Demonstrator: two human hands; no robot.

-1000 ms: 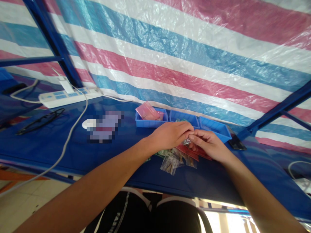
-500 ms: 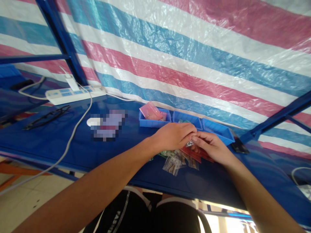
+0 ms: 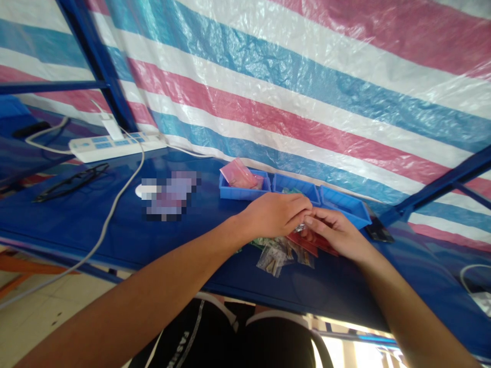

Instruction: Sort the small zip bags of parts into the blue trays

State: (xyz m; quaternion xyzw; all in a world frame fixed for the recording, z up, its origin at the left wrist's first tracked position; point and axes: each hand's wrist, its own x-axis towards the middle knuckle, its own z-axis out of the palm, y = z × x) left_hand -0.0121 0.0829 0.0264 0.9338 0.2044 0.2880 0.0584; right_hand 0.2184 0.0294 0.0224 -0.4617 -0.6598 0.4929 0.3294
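Observation:
My left hand (image 3: 276,212) and my right hand (image 3: 339,234) meet over the table, fingers closed and fingertips nearly touching. Between them shows a bit of a small shiny plastic bag (image 3: 300,228), mostly covered by the fingers. Beneath and in front of my hands lie small clear bags (image 3: 271,259) with thin brownish pieces inside. Green packets (image 3: 264,241) lie under my left wrist, and red packets (image 3: 305,243) under my right fingers.
Behind my hands stand three blue bins: the left bin (image 3: 243,194) holds pink bags (image 3: 238,174), the middle bin (image 3: 295,184) green ones; the right bin (image 3: 345,207) is partly hidden. A dark flat object (image 3: 379,230), glasses (image 3: 72,182), a power strip (image 3: 115,148) and its cable are also here.
My hands stay together in almost the same place, with only slight finger movement. The view has shifted a little.

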